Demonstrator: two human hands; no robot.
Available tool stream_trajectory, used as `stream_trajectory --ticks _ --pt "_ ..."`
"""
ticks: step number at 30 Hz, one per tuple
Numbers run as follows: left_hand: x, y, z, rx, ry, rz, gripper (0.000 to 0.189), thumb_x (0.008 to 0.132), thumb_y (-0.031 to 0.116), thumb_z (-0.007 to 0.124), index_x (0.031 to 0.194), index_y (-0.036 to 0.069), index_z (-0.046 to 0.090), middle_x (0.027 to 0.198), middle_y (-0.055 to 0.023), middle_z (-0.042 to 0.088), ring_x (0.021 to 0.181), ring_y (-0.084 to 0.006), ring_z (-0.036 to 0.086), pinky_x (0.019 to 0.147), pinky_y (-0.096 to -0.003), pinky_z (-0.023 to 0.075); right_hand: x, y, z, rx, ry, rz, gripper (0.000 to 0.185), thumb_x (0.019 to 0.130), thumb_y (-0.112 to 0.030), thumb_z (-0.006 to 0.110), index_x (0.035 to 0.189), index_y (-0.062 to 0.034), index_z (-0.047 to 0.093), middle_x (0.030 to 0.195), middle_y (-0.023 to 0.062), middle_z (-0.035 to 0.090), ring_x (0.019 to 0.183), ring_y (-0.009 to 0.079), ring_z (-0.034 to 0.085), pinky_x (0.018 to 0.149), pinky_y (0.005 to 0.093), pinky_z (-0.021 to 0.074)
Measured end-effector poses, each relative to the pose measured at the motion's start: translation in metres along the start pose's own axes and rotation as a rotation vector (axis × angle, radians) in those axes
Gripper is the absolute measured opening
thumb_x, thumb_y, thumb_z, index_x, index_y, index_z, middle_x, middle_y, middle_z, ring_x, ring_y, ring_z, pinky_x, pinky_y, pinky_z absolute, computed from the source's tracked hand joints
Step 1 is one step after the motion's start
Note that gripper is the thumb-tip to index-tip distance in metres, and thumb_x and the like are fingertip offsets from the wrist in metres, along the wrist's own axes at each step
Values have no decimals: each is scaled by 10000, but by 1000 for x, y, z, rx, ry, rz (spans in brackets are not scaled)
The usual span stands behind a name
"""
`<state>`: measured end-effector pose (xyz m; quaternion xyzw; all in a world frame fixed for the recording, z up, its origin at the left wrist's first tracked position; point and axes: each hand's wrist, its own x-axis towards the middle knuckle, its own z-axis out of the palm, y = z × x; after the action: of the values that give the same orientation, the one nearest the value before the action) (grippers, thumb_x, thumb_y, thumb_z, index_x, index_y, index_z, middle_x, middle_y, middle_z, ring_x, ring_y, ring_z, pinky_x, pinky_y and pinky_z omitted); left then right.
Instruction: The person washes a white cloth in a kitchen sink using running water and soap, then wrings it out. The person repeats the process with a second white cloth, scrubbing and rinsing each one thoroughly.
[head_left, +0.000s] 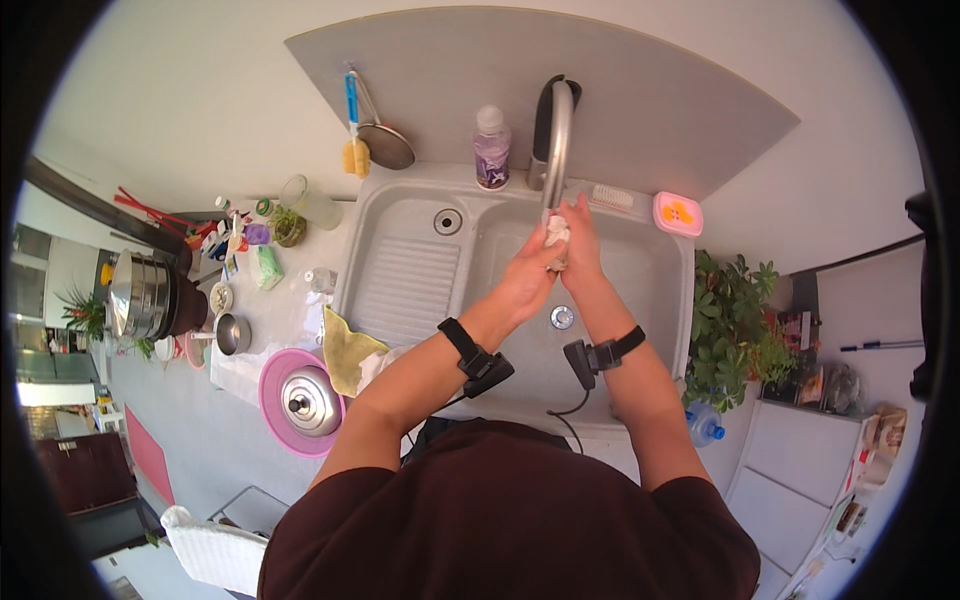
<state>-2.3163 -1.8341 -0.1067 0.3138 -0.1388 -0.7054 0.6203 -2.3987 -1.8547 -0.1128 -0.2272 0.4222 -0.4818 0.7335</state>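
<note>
Under the spout of the curved metal faucet (559, 142), both my hands are together over the right basin of the grey double sink (517, 375). Between them is a crumpled whitish cloth (556, 231); its exact kind is hard to tell. My left hand (534, 271) has its fingers closed around the cloth from the left. On the right, my right hand (583, 244) lies against it with the fingers pointing up beside the spout. Below the hands shows the basin's round drain (562, 317).
Behind the sink stand a purple bottle (492, 154), a white scrub brush (613, 197) and a pink soap box (678, 214). A yellow-green cloth (346, 352) hangs at the left rim, near a pink basin (274, 405) with a metal lid. A leafy plant (724, 322) borders the right side.
</note>
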Motion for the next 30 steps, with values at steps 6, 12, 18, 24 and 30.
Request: stream_trajectory --ticks 6,12,18,24,30 --pt "-1 -1 2 -255 31 -133 394 948 267 476 1298 98 415 1127 -23 549 1021 -141 530 915 -316 416 -5 -2 7 -561 -107 -375 643 884 -184 559 1430 -69 241 1382 97 365 1097 205 512 879 306 446" --pt "7 -9 -1 23 26 41 407 925 337 520 1254 101 480 1083 -3 567 957 -122 547 860 -298 439 9 -21 5 163 -12 70 637 926 -257 521 1446 -80 200 1443 92 296 1321 234 301 1087 363 222" --pt "13 -9 -9 -180 -38 -80 418 934 267 505 1291 59 442 1150 -18 545 1068 -118 500 914 -300 405 0 3 4 -268 -156 -261 513 937 -251 496 1390 -84 325 1349 80 416 1212 158 409 967 305 346" --pt "5 -13 1 101 -124 84 503 915 290 539 1335 59 387 1142 -41 540 1063 -150 503 935 -354 402 22 -2 -14 -26 -95 -87 528 923 -217 506 1392 -56 323 1209 87 476 1059 185 517 923 318 411" --pt "16 -10 -14 -55 21 -75 592 908 378 543 1382 94 331 1164 -56 540 1056 -173 518 895 -328 425 2 0 2 -419 -145 -168 510 947 -234 462 1385 -27 305 1386 113 374 1262 208 387 1027 338 326"
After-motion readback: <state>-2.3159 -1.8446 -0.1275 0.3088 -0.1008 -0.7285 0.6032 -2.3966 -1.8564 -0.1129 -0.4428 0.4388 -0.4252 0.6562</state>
